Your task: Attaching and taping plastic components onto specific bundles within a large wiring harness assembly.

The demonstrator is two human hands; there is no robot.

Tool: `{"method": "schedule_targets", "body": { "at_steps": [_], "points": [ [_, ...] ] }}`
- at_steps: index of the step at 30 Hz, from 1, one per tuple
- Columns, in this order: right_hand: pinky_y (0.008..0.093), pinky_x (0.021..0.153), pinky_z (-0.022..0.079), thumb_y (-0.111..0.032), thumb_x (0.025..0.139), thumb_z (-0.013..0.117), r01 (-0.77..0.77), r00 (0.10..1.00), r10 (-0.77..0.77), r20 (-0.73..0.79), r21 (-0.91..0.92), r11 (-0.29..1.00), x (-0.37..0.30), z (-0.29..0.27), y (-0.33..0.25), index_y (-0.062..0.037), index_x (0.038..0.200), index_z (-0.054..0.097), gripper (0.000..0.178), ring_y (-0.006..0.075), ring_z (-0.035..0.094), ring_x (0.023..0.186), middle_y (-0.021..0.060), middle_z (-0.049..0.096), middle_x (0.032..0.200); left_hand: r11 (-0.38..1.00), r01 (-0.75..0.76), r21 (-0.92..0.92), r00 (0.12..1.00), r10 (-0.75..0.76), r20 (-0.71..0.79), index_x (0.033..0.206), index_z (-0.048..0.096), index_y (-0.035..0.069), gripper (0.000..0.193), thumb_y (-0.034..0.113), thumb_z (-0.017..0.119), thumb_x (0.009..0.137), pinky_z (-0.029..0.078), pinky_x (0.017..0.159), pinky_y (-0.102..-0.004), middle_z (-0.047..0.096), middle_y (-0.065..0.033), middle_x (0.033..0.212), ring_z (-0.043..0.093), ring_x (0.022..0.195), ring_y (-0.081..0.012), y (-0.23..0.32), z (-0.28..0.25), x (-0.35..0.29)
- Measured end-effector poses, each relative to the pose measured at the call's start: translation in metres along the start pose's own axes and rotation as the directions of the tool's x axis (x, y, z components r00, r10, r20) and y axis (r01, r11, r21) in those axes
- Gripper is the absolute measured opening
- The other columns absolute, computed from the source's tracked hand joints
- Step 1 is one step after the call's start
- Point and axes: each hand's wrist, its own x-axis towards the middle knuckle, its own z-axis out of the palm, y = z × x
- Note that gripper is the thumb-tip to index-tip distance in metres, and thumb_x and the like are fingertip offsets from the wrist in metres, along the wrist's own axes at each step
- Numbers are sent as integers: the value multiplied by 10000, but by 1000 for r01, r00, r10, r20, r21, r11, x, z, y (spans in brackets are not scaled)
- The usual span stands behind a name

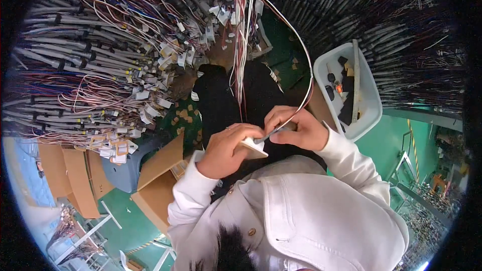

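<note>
My left hand (pixel 223 151) is closed round a small white plate-like part (pixel 256 148), held over my lap. A grey-sleeved cable (pixel 266 137) meets this part, and my right hand (pixel 297 129) pinches the cable just beside it. From my right hand a thin white and dark red wire (pixel 307 50) arcs up and away to the hanging bundle. That bundle of white, red and dark wires (pixel 241 45) hangs down in front of me, its loose ends near my knees. My fingers hide how the cable and the white part join.
Many grey-sleeved cables (pixel 65 50) with white tags are stacked at the left, more dark cables (pixel 401 35) at the right. A white plastic bin (pixel 369 113) holding black and orange pieces stands to my right. An open cardboard box (pixel 155 190) and a blue-grey stool (pixel 125 170) are at my left.
</note>
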Motion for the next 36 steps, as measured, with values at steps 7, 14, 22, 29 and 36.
{"method": "schedule_targets", "body": {
  "at_steps": [7,14,22,29,36],
  "points": [
    [322,663,456,-62,761,634,91,983,-134,-127,-304,948,-1,5,-16,-6,810,617,77,246,573,757,109,576,797,953,276,-128,960,-279,-5,811,629,14,209,205,565,866,466,606,-290,616,-75,707,590,634,-179,12,9,24],
    [300,693,452,-102,828,612,-218,949,192,251,80,973,-31,0,-13,15,869,622,124,194,576,774,99,599,807,866,-389,314,921,372,114,695,602,129,122,233,662,717,468,585,-271,587,30,724,578,709,-156,16,12,14],
    [358,687,454,-84,858,556,-123,906,-75,417,429,895,-47,-31,-68,37,784,622,156,282,588,773,158,595,767,773,-52,632,905,303,-297,631,607,115,121,158,720,641,482,517,-323,603,-13,653,584,591,-195,-22,-49,15],
    [380,753,457,-95,689,679,23,932,-268,-243,-698,716,-24,10,28,-72,809,641,128,302,536,870,98,566,900,924,-128,360,888,268,-374,825,624,80,152,209,672,759,473,723,-376,624,-98,835,594,825,-278,-8,13,98],
    [391,717,449,-62,623,655,-30,800,-494,-341,-845,534,-13,31,26,-91,784,620,167,271,531,861,51,559,910,987,-68,-142,837,-22,-547,1292,341,16,697,169,741,742,417,881,-313,541,-97,1063,530,974,-204,-60,-31,150]
  ]
}}
